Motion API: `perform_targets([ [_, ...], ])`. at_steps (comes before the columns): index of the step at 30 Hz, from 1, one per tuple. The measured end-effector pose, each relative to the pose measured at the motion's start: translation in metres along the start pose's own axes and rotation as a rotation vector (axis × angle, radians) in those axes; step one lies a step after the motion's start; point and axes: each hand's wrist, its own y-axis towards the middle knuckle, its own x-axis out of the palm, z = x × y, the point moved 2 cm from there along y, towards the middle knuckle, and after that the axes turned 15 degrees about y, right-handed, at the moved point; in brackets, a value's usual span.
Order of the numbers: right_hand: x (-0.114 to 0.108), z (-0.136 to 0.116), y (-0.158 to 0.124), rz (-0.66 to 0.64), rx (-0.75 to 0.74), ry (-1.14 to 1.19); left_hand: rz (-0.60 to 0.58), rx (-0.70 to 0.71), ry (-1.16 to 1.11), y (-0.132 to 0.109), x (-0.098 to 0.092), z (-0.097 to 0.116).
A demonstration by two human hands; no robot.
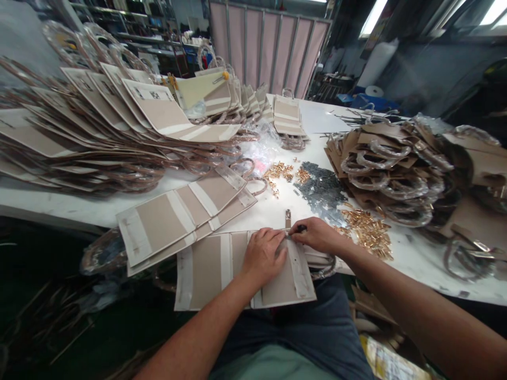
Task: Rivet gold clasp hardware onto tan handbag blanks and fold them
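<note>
A beige bag panel point(206, 264) with pale tape strips lies at the table's front edge, partly over my lap. My left hand point(263, 256) rests flat on it, fingers stretched toward its far edge. My right hand point(317, 234) is closed in a pinch at that far edge, close to the left fingertips. A small tool with a black end point(301, 228) sticks out of its grip; its tip is hidden. Just beyond the edge, a narrow tab with a metal fitting point(288, 215) points away from me. A wrapped handle point(325, 269) shows under the panel's right side.
Two more panels point(158, 227) overlap at left, before a tall stack of bag panels point(79, 132). Gold metal fittings point(368, 232) and dark flat metal pieces point(320, 184) lie in heaps. Bag pieces with plastic-wrapped handles point(388, 163) are piled at right.
</note>
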Motion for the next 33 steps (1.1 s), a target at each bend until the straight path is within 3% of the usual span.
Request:
perform_targets([
  [6, 0.005, 0.004, 0.003, 0.039, 0.011, -0.118, 0.008, -0.058, -0.016, 0.006, -0.003, 0.004],
  [13, 0.016, 0.013, -0.009, 0.196, -0.064, -0.337, 0.027, -0.091, 0.013, 0.018, -0.001, 0.004],
  [23, 0.02, 0.017, -0.019, 0.203, -0.075, -0.369, 0.045, -0.022, -0.029, 0.028, 0.0, -0.003],
  [26, 0.011, 0.015, -0.022, 0.183, -0.068, -0.258, 0.016, -0.019, -0.027, 0.031, -0.002, -0.005],
  [29, -0.01, 0.009, -0.02, 0.244, -0.054, -0.115, -0.012, -0.007, -0.024, 0.033, -0.003, -0.006],
  [33, -0.051, 0.006, 0.011, 0.38, -0.035, -0.149, -0.031, -0.003, -0.05, 0.034, -0.003, -0.008],
])
